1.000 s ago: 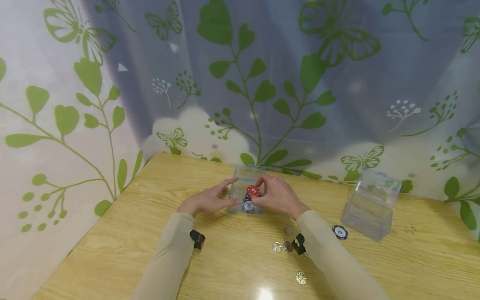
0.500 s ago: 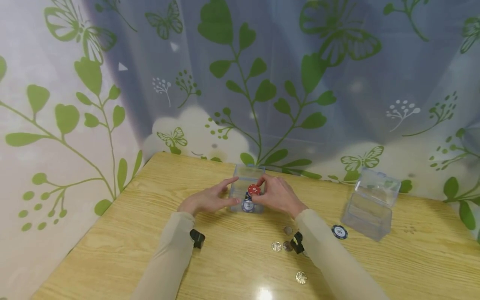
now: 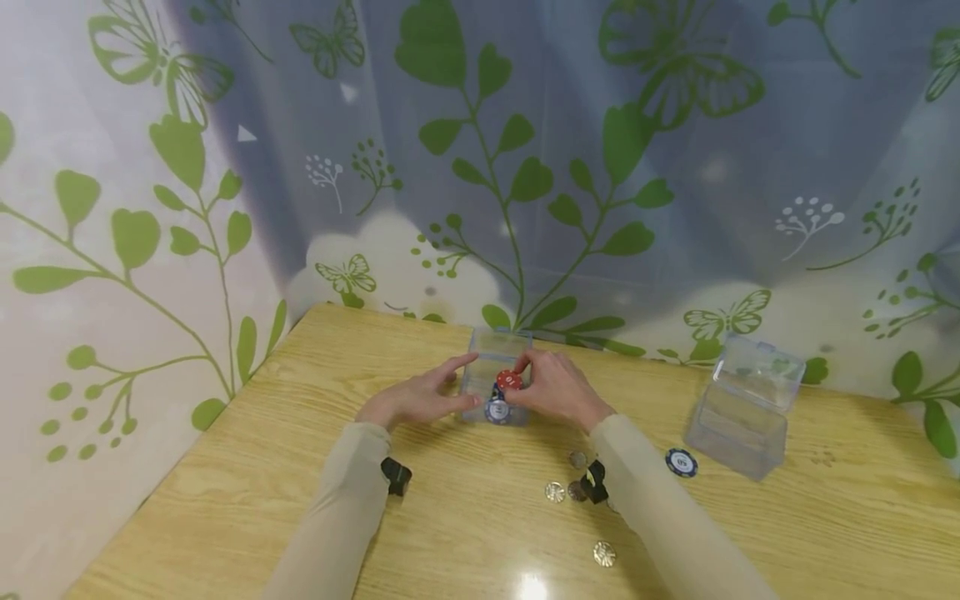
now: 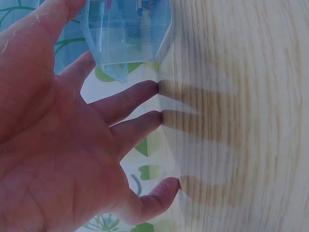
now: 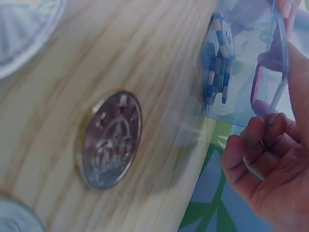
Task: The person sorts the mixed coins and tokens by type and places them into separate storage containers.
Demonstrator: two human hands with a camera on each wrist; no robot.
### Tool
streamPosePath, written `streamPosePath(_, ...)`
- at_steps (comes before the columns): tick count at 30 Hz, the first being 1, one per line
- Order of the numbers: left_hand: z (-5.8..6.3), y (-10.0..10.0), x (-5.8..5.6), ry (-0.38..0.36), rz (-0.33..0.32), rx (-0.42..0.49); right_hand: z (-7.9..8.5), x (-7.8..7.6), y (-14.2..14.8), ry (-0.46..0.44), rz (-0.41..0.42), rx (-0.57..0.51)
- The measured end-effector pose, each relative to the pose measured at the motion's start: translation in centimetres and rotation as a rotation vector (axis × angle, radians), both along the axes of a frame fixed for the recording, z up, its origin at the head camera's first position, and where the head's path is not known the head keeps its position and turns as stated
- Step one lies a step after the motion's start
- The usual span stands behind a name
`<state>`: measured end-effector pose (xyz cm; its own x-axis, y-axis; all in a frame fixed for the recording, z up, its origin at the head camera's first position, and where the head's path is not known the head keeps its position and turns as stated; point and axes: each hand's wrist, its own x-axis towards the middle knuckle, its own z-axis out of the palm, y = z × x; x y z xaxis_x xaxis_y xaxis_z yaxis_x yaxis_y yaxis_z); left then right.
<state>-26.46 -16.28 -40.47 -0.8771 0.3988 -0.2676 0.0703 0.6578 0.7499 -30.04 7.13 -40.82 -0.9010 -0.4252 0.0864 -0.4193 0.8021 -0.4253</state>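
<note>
Pinching the red chip between the thumb and fingers of my right hand, I hold it at the mouth of the clear box; I cannot tell whether it sits above or below the rim. The chip lies face up and shows a 10. My left hand is spread wide on the left side of that box, thumb by the near part and forefinger by the far part, with the other fingertips reaching down close to the tabletop.

Inside the box, a blue chip lies near me, and a second one beside it is partly covered by the red chip from above. The lid leans back on the far side.

Well apart to the right stands another clear box, its lid raised too, with a loose 50 chip to its left and nearer to me. Several metal coins lie on the wood by my right sleeve, one half hidden beneath it. Beyond the table hangs a curtain printed with green leaves and butterflies.
</note>
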Motion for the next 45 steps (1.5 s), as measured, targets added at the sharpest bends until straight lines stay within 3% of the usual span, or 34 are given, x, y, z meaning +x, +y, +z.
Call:
streamPosePath(15, -0.1, -0.1, -0.1, -0.036, 0.012, -0.007, 0.1, 0.0, 0.0, -0.044, 0.010, -0.009)
streamPosePath(21, -0.1, 0.0, 0.1, -0.032, 0.005, 0.003, 0.4, 0.5, 0.6, -0.058, 0.036, -0.072)
streamPosePath(29, -0.4, 0.0, 0.1, -0.035, 0.000, 0.024, 1.6, 1.8, 2.3, -0.011, 0.134, -0.137)
streamPosePath(36, -0.5, 0.1, 0.1, -0.064, 0.004, 0.014, 2.2, 3.8, 3.8, -0.006, 0.239, -0.116)
streamPosePath(45, -0.2, 0.2, -0.1, -0.058, -0.020, 0.002, 3.3, 5.5, 5.8, 0.040, 0.236, -0.116)
